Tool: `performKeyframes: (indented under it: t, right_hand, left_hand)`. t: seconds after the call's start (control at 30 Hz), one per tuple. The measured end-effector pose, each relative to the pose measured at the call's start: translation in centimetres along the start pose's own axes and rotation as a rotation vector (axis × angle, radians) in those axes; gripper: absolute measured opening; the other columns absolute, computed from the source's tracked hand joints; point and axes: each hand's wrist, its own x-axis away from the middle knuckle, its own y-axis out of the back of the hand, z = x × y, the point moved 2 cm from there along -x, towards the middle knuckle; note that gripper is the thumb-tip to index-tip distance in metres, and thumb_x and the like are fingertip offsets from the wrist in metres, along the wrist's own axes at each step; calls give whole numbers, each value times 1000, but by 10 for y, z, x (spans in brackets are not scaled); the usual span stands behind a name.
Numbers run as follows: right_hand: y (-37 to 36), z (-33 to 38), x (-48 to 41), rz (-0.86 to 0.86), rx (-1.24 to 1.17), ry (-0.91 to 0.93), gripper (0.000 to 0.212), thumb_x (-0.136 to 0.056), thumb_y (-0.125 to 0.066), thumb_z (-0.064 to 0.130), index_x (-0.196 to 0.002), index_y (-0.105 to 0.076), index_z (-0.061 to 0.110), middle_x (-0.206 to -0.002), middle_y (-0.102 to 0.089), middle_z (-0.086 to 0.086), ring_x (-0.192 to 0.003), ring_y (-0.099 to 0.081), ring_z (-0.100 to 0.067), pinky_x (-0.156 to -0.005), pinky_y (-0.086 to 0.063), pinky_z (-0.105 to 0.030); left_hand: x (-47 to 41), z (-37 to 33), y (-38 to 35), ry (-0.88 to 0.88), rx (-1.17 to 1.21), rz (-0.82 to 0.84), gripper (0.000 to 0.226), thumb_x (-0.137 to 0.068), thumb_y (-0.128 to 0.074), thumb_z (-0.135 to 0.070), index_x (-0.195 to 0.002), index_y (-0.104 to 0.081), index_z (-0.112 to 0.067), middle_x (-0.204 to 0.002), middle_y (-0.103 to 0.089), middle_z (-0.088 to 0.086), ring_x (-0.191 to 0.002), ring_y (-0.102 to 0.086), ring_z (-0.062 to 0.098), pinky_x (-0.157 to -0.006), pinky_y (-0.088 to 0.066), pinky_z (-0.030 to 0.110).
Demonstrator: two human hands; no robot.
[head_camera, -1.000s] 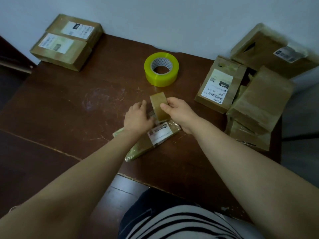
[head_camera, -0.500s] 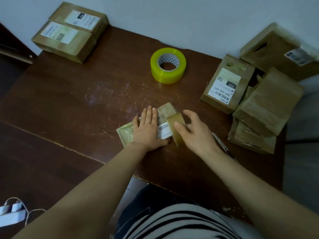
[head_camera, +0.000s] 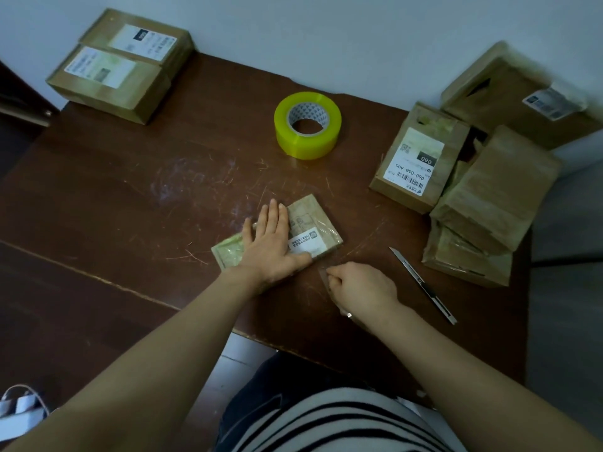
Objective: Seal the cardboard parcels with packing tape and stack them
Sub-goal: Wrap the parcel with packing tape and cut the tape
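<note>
**Work surface.** A dark brown table (head_camera: 130,190) stands against a pale wall. The person faces it from the 6 o'clock edge.

**Parcel in work.** A flat cardboard parcel (head_camera: 315,220) lies near the table centre, slightly toward 6 o'clock. It is turned at an angle, with one end toward 1 o'clock and the other toward 8 o'clock. A white label faces up on it, and a glossy film covers its top.

**Left hand.** The left hand (head_camera: 272,243) lies flat on the parcel, palm down and fingers straight, pointing toward 12 o'clock. It presses the parcel onto the table and grips nothing.

**Right hand.** The right hand (head_camera: 359,285) sits on the table at 5 o'clock from the parcel, just beside its near corner. Its fingers are curled and pinch a tape strip (head_camera: 324,277), which is clear and hard to trace.

**Other items.**
- Tape roll (head_camera: 307,124): yellow, lying flat at 12 o'clock from the parcel, well apart from it.
- Knife (head_camera: 424,285): slim, lying on the table at 3 o'clock from the right hand, blade tip toward 11 o'clock.
- Two boxes (head_camera: 120,66): at the 10 o'clock corner, touching each other, labels up.
- Pile of parcels (head_camera: 489,197): at the 2 to 3 o'clock edge, loosely heaped; one labelled box (head_camera: 417,158) leans at its 9 o'clock side.
</note>
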Motion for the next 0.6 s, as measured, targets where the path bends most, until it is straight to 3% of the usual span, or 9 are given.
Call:
performKeyframes:
  t: [0.13, 0.2, 0.27, 0.37, 0.47, 0.53, 0.6]
  right_hand:
    - [2, 12, -12, 80, 19, -54, 29, -99, -40, 34, -116, -63, 27, -102, -66, -1, -95, -62, -22, -72, -43, -31]
    - [3, 15, -17, 112, 28, -66, 26, -99, -42, 30, -116, -61, 24, -103, -63, -3, -95, -61, -22, -72, -43, -31]
    - [3, 15, -19, 125, 29, -67, 26, -99, -43, 27, -119, -59, 23, -111, -61, -4, -101, -59, -25, -75, -42, -32]
    - [3, 13, -21, 121, 14, -59, 28, -98, -45, 26, -122, -59, 23, -118, -59, -4, -108, -57, -25, -78, -41, -33]
    - [4, 12, -22, 128, -21, -73, 28, -98, -47, 30, -122, -59, 24, -120, -58, -4, -110, -55, -28, -84, -44, -34]
    - [4, 12, -21, 152, -69, -96, 26, -97, -48, 34, -119, -60, 26, -116, -58, -5, -109, -55, -31, -91, -47, -43]
    - [4, 13, -22, 150, -73, -89, 24, -97, -48, 34, -114, -62, 26, -110, -60, -4, -103, -57, -30, -86, -48, -39]
  left_hand:
    - [-15, -26, 1, 163, 69, -194, 90, -91, -26, -67, -151, 8, -9, -160, 10, 12, -147, 12, 25, -111, 19, 46]
    - [-35, -50, 6, 165, 82, -346, 85, -93, -20, -65, -152, -1, -6, -160, 2, 14, -147, 4, 27, -116, 9, 45]
    - [-57, -61, 13, 153, 32, -414, 81, -93, -24, -65, -148, -24, -6, -155, -20, 16, -143, -17, 31, -115, -12, 44]
    - [-77, -55, 12, 74, -110, -383, 63, -97, -28, -59, -117, -55, -6, -123, -53, 17, -114, -48, 34, -92, -36, 43]
    - [-87, -44, 12, 1, 26, -403, 54, -101, -30, -46, -99, -61, -1, -104, -59, 20, -99, -55, 39, -80, -40, 44]
    - [-93, -40, 18, -13, 16, -395, 56, -101, -31, -47, -94, -62, -2, -99, -61, 20, -95, -57, 40, -76, -42, 43]
    - [-96, -37, 23, -53, -10, -377, 56, -100, -32, -50, -89, -62, -4, -95, -63, 19, -92, -59, 41, -76, -43, 42]
